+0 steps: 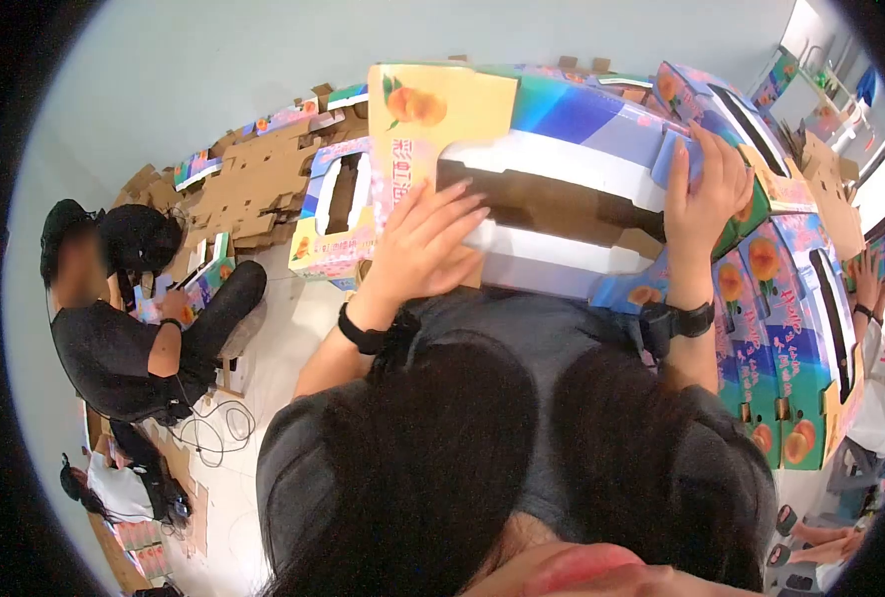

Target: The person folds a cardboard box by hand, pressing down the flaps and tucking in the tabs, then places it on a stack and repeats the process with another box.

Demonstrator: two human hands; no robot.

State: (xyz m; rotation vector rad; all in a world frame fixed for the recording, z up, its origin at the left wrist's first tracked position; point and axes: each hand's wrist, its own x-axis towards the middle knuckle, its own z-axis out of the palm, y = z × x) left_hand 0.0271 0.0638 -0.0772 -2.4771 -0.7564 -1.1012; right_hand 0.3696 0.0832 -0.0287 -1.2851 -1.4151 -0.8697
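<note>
A printed cardboard fruit box with a peach picture and a long opening in its upper face lies in front of my body. My left hand is at its left end, palm down, fingers stretched out across the yellow printed panel and the edge of the opening. Some blur shows at those fingertips. At the other end, my right hand grips a blue flap, thumb on the near side and fingers bent over it. Brown cardboard shows inside the opening. Each wrist wears a black band.
Several folded boxes stand at my right, with another box behind them. A smaller box sits to the left by flattened cardboard. One person sits at the left near cables; other people are at both edges.
</note>
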